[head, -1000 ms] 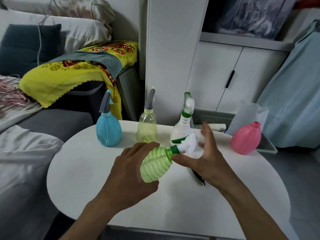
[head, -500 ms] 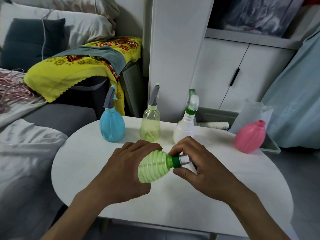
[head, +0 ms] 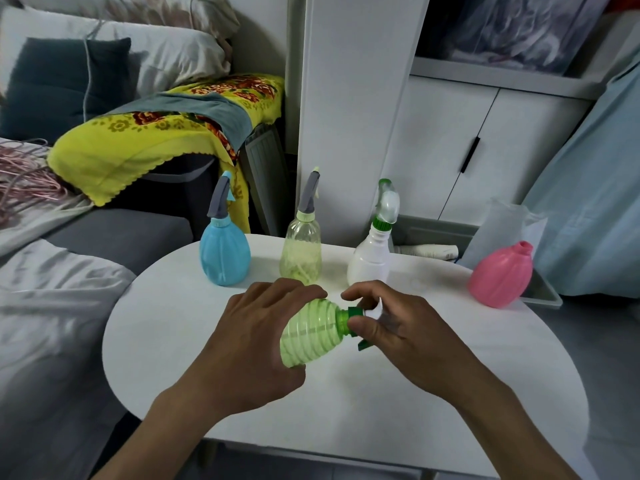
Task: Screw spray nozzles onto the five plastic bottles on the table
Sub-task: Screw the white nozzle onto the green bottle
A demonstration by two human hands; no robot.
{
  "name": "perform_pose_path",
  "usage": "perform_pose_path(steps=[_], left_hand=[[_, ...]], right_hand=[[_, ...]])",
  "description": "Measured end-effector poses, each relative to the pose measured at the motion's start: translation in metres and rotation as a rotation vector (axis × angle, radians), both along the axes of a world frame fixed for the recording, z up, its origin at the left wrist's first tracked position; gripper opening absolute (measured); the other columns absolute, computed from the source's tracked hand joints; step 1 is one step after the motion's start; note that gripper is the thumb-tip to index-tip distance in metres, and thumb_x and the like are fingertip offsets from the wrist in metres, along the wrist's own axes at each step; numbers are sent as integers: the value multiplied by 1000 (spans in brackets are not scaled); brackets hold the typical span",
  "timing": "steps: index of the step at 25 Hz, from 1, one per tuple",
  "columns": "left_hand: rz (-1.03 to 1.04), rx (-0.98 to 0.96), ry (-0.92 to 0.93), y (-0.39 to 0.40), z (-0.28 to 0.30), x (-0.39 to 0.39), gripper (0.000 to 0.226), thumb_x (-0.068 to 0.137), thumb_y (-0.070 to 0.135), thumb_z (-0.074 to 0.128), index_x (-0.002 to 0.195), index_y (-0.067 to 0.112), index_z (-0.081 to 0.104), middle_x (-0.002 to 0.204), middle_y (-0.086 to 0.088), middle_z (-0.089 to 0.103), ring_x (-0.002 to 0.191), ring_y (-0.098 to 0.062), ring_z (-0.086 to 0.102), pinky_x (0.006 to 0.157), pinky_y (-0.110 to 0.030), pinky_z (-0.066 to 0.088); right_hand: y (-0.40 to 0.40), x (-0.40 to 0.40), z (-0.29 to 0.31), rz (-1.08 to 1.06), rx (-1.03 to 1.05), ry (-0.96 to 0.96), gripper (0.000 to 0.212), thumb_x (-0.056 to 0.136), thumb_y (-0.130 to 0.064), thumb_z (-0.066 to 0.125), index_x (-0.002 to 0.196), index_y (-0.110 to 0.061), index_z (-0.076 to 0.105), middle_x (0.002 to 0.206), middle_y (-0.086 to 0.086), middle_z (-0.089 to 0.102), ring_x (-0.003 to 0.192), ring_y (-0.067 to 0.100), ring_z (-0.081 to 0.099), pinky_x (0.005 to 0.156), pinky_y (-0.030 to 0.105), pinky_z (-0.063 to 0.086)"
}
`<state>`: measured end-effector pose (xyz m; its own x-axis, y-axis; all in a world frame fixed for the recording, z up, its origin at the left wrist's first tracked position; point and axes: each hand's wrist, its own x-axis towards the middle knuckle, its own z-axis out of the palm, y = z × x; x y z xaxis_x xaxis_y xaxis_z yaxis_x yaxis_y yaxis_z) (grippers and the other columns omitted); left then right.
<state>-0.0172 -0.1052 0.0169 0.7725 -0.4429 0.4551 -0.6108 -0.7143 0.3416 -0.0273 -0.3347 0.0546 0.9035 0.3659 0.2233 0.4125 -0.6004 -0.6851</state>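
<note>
My left hand [head: 256,337] grips a ribbed light-green bottle [head: 311,336], held on its side above the round white table [head: 173,358]. My right hand [head: 398,327] is closed around the green collar and white spray nozzle [head: 355,315] at the bottle's neck; most of the nozzle is hidden by my fingers. Along the far edge stand a blue bottle [head: 224,254], a clear yellowish bottle [head: 300,252] and a white bottle [head: 370,259], each with a nozzle on top. A pink bottle [head: 500,277] at the far right has an open neck.
A bed with grey and white bedding [head: 52,289] lies to the left of the table. A grey bin [head: 540,292] sits behind the pink bottle, against white cabinets [head: 450,150]. A light-blue cloth [head: 595,202] hangs at the right.
My right hand went from open beside the nozzle to closed around the collar and has turned on it. The green trigger now points down under my fingers. The camera moved slightly closer.
</note>
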Motion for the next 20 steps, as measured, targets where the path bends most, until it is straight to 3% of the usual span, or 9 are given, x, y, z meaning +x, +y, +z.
perform_pose_path(steps=[2,4,6,10,14,16,18,20], left_hand=[[9,32,-15,-1,-1,0,85,55,42,79,131,38,40,125,8,59,111,-19,58,89,-45,53],[16,49,-23,-1,-2,1,86,55,42,80,132,37,40,126,7,59,111,-20,58,89,-46,53],[19,43,-25,-2,-2,2,86,56,43,80,132,37,40,126,8,59,112,-20,58,90,-46,53],[28,77,-47,-4,-3,1,90,54,43,83,132,37,39,127,6,59,112,-22,58,91,-45,53],[30,67,-52,-3,0,2,90,54,40,84,132,35,41,127,5,60,112,-23,58,91,-46,52],[23,58,-60,-3,1,1,89,55,39,83,132,35,41,127,7,58,113,-21,56,91,-44,51],[21,73,-71,-4,2,0,89,54,38,83,133,35,41,128,7,58,113,-22,55,92,-43,50],[26,84,-73,-4,4,-1,89,54,37,83,133,35,41,129,6,58,113,-24,56,91,-46,51]], right_hand=[[0,0,-3,-17,3,23,18,90,-60,53,107,-56,50,96,-22,62,82,4,67,73,27,55],[0,-2,-4,4,6,13,32,86,-47,65,113,-51,49,105,-20,58,93,4,61,74,15,49],[-3,-2,-4,1,27,8,43,82,-38,70,117,-49,47,107,-22,54,91,5,60,72,13,48],[-3,-1,-5,-49,6,50,35,86,-53,61,116,-52,44,95,-18,55,77,-3,61,61,11,44],[-1,-1,-5,-9,89,64,48,81,-40,71,119,-50,44,102,-19,53,73,9,63,67,26,56],[-3,1,-3,-45,68,52,41,83,-50,65,118,-52,44,96,-16,55,73,1,59,62,13,48],[-2,1,-3,-66,43,64,37,83,-59,58,117,-52,44,94,-14,56,74,-4,58,58,11,41],[0,0,-5,-36,75,73,42,81,-51,66,118,-51,44,98,-15,57,76,-2,57,60,14,47]])
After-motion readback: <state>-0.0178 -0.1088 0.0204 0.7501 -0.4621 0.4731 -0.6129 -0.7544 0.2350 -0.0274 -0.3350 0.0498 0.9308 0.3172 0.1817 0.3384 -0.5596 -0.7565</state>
